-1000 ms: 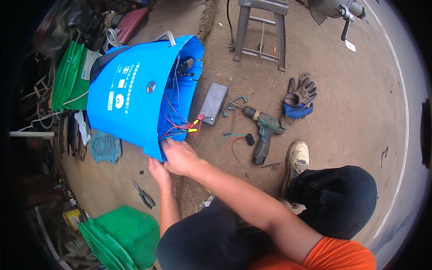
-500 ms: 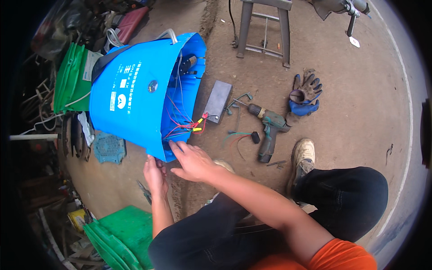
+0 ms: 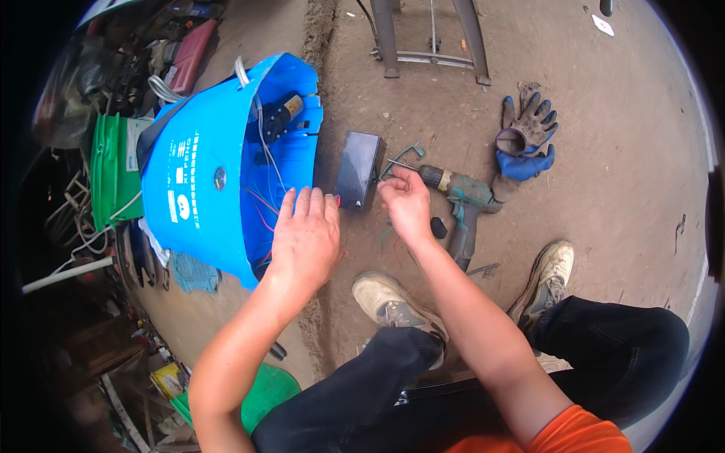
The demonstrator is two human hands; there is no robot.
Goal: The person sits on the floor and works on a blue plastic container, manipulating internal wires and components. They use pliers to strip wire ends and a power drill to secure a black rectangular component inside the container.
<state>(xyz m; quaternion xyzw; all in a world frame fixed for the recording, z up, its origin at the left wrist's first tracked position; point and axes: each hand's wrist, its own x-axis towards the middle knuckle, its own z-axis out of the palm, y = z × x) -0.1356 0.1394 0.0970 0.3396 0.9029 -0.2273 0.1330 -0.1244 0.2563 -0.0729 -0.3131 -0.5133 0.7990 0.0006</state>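
A blue plastic tank (image 3: 196, 177) lies on its side, its open end facing right. Inside it a black pump or motor (image 3: 283, 117) and thin red and pale wires (image 3: 260, 200) show. My left hand (image 3: 306, 238) is over the wires at the opening, its fingers stretched out and hiding most of the wire ends. A dark rectangular battery-like box (image 3: 358, 170) rests on the ground just beyond it. My right hand (image 3: 408, 205) is beside the box, fingers pinched together near the tip of a drill bit; what they hold, if anything, is hidden.
A green cordless drill (image 3: 468, 200) lies right of my right hand, with gloves (image 3: 526, 140) farther off. Metal stand legs (image 3: 434, 57) rise at the back. Green plastic containers (image 3: 117, 170) and clutter line the left side. My shoes (image 3: 381, 298) are close by.
Both hands have left the tank's lower rim. My left hand has moved over the wires, covering the yellow connectors; my right hand has moved right, beside the box and drill bit.
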